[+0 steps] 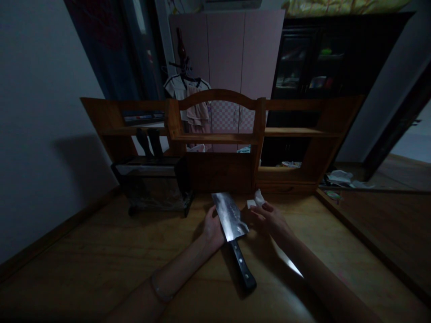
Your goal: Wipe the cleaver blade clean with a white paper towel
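Note:
My left hand (pixel 213 231) is closed around the back edge of a cleaver (pixel 230 217), holding it by the blade. The cleaver is tilted, its broad shiny blade pointing away from me and its black riveted handle toward me over the tabletop. Just right of the blade, my right hand (pixel 269 217) pinches a crumpled white tissue (pixel 259 198) between thumb and fingers. A small white square-edged piece shows beside those fingers; whether it is part of the tissue I cannot tell. The tissue is apart from the blade.
On the left of the wooden table (pixel 161 246) stands a knife block (pixel 153 181) holding black-handled knives. A wooden shelf unit (pixel 220 139) runs along the table's back. Beyond it are hanging clothes (pixel 193 96), a pink wardrobe (pixel 225 54) and a dark cabinet (pixel 310 58).

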Demonstrator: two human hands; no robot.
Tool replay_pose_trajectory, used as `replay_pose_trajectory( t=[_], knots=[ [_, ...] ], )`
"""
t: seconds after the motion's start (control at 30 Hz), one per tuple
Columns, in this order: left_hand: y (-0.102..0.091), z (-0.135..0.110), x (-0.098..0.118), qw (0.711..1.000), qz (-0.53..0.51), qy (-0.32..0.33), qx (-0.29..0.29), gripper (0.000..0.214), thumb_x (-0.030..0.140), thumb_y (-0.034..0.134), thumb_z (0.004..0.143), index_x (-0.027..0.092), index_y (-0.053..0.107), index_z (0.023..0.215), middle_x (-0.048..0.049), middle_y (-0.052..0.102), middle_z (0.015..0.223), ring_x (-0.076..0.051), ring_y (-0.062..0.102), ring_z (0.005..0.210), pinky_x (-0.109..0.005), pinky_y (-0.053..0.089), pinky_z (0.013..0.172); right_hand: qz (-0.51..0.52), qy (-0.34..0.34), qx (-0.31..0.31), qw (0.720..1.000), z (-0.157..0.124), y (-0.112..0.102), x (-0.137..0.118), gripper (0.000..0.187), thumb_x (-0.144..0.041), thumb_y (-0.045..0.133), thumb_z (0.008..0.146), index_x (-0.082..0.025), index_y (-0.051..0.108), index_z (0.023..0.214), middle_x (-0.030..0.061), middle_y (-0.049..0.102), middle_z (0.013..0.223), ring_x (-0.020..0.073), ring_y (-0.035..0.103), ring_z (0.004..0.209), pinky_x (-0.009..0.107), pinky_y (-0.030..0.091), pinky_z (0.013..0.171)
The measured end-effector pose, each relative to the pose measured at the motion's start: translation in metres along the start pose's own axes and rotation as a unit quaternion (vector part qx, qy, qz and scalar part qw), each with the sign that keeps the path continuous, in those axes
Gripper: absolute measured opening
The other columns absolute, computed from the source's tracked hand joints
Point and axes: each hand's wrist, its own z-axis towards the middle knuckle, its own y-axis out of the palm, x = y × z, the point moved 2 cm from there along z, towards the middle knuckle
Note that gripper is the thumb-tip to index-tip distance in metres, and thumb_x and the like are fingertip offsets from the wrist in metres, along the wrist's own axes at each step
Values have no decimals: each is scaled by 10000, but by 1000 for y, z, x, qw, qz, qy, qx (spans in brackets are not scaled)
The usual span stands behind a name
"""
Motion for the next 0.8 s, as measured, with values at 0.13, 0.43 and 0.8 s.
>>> replay_pose_trajectory(
  t=[0.13,0.43,0.8],
  knots=[
    [3,0,0,1000,1,-3,16,427,430,454,863,78,620,1039,-150,672,989,-266,628,951,-388,417,961,-14,-14,20,1000,-2,1,-5,339,-353,776,732,-148,654,972,81,677,997,211,645,895,244,511,742],
    [3,0,1,1000,18,-2,24,452,448,465,855,68,628,1035,-169,670,1015,-290,630,962,-417,433,945,-26,-8,76,997,-1,-8,-1,271,-347,697,743,-137,688,914,92,703,925,253,666,812,268,526,626],
    [2,-1,0,1000,21,-5,-7,506,469,439,862,59,606,1108,-183,654,1066,-308,600,1044,-433,414,969,-27,-19,98,995,7,-16,7,320,-385,694,742,-167,684,975,72,704,986,284,660,920,310,539,717]
  ],
)
